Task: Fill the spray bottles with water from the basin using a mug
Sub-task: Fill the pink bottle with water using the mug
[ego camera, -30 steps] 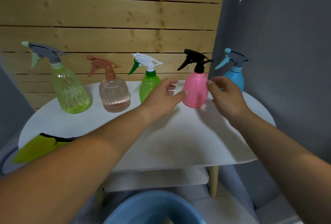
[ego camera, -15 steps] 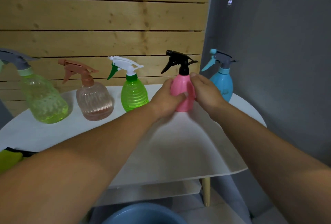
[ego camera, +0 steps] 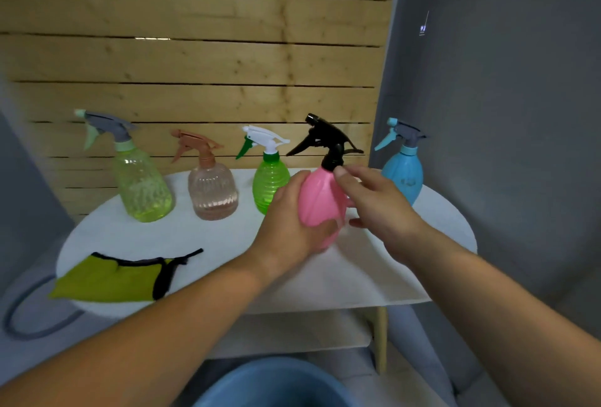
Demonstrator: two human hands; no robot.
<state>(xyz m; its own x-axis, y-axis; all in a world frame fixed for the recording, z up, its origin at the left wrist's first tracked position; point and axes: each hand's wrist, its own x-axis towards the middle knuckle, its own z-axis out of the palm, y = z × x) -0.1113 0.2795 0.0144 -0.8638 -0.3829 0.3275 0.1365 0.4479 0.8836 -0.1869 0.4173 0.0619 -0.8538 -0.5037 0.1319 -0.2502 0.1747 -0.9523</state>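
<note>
Left hand point(ego camera: 289, 224) is gripping the pink spray bottle point(ego camera: 317, 202) round its belly, tilting it over the counter point(ego camera: 227, 244). Right hand point(ego camera: 374, 202) is touching its neck with the thumb, can't tell if it's actually grasping. Blue basin point(ego camera: 276, 384) is sitting way below the bottle.

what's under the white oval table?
A lower white shelf and one pale wooden leg. A round blue plastic basin shows nearer the camera, cut off by the frame. The left forearm covers part of the shelf; other legs are hidden.
</note>
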